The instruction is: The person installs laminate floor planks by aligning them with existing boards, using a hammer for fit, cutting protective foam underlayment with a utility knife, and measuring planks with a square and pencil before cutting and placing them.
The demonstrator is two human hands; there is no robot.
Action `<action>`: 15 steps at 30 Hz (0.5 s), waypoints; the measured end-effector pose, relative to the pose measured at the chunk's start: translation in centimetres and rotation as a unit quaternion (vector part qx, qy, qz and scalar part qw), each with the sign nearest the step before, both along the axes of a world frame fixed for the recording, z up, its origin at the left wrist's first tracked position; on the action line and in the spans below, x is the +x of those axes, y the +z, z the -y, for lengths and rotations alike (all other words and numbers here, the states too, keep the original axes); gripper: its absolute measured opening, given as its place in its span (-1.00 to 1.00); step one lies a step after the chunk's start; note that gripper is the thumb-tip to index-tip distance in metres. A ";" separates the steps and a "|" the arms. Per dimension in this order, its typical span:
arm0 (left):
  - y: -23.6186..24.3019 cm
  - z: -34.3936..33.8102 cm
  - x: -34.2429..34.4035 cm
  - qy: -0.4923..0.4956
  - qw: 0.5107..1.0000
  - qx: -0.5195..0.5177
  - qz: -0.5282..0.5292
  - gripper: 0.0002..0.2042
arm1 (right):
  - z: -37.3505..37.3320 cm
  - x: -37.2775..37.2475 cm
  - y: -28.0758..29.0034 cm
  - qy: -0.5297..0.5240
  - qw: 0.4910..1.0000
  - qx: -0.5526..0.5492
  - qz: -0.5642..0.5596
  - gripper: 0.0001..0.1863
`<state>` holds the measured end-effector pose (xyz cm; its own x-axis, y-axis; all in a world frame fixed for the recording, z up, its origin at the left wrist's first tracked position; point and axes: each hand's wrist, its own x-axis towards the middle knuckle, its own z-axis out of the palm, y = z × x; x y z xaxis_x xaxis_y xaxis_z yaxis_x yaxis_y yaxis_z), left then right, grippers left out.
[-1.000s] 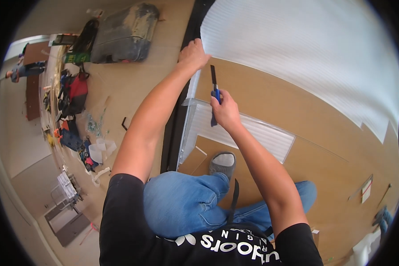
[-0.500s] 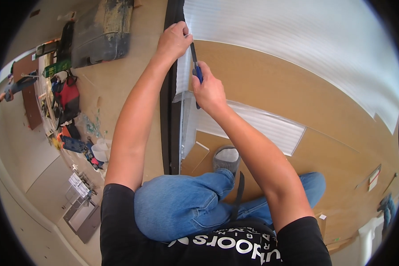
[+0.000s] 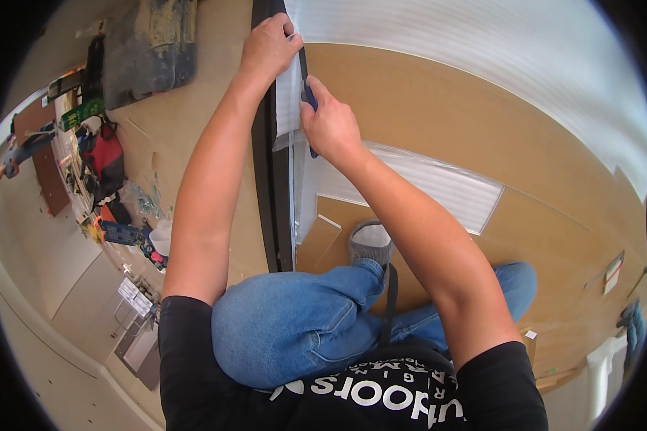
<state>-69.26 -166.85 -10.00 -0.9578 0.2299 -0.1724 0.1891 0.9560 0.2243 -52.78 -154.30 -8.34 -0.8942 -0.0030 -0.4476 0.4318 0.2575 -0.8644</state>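
Note:
My left hand is closed at the top of a dark frame edge, where the white foam sheet meets it; exactly what its fingers grip is hidden. Just below, my right hand is closed round a blue-handled knife, whose long dark blade lies along a white strip beside the frame and reaches up to my left hand. A brown board lies under the sheet, with a white translucent panel lower on it. My jean-clad legs are folded below my arms.
At the left are a dusty dark case, a red-and-black bag, scattered tools and a person in the distance. A metal cart stands lower left. A white pipe is at lower right.
Both my hands have moved up and left in the view. The knife's blade has come up against my left hand and the edge beside the frame; its top is now partly hidden.

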 end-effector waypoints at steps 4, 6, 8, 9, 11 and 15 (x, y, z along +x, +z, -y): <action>0.2 0.0 0.2 0.005 1.000 -0.010 0.008 -0.74 | 0.7 1.9 -0.1 0.010 1.000 -0.010 0.024 -0.45; 0.2 0.0 0.3 0.005 1.000 -0.015 0.011 -0.73 | 0.8 1.9 -0.6 -0.003 1.000 -0.012 0.014 -0.45; 0.0 0.2 0.4 0.005 1.000 -0.022 0.014 -0.73 | 0.8 1.9 -0.5 -0.016 1.000 -0.016 0.005 -0.44; -0.1 0.3 0.4 0.005 1.000 -0.021 0.009 -0.70 | 0.7 2.0 -0.3 -0.011 0.999 -0.023 0.023 -0.45; -0.3 0.3 0.3 0.003 1.000 -0.020 0.006 -0.67 | 0.6 2.4 -0.3 -0.007 0.999 -0.030 0.044 -0.45; -0.5 -0.4 0.0 -0.013 1.000 -0.027 -0.008 -0.67 | 0.4 4.6 -0.9 0.010 0.998 -0.045 0.052 -0.43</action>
<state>-69.26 -166.42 -10.55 -0.9544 0.2456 -0.1697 0.2174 0.9613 0.1690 -48.14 -154.67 -9.28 -0.8419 -0.0648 -0.5358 0.5165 0.1912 -0.8347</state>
